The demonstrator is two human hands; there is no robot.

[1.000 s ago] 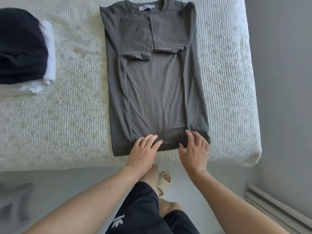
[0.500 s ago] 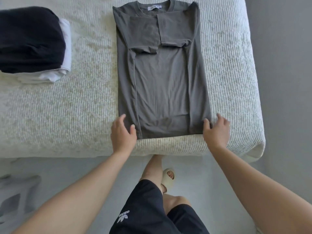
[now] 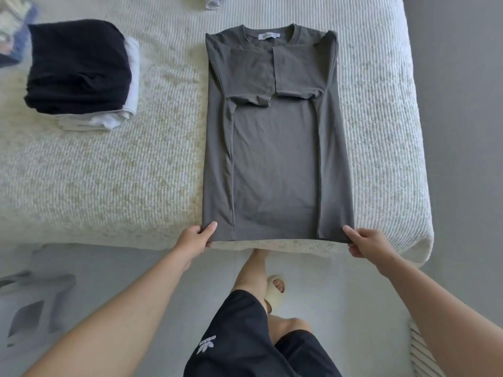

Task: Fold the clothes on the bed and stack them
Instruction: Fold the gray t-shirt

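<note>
Head view looks down on you standing at the near edge of the bed (image 3: 109, 186), with your black shorts (image 3: 245, 338) at the bottom of the picture and one foot in a pale slipper (image 3: 276, 285) on the grey floor (image 3: 136, 273) just short of the mattress. Your left hand (image 3: 194, 239) reaches up to the near left corner of the grey t-shirt (image 3: 275, 164) and pinches it, thumb lying on top of the cloth and the other fingers curled under the hem. Your right hand (image 3: 367, 242) does the same at the near right corner, thumb on top and fingers tucked beneath the edge. Both hands hold the shirt at the very hem, which lies along the near edge of the bed, right above your leg. The shirt lies flat on the white ribbed bedspread, towards the right side of the bed, with its collar pointing away from you. Its two long sides are already folded in towards the middle, so it makes a tall narrow strip, and both short sleeves are laid across the chest below the collar, the right one overlapping the left. A small white label shows inside the neck. Farther off, well apart to the left, sits a stack of folded clothes (image 3: 79, 69): a black piece on top and white pieces under it. At the far left corner some blurred coloured cloth (image 3: 13, 31) is too unclear to identify, and at the far edge a bit of white cloth (image 3: 213, 1) pokes into view.
</note>
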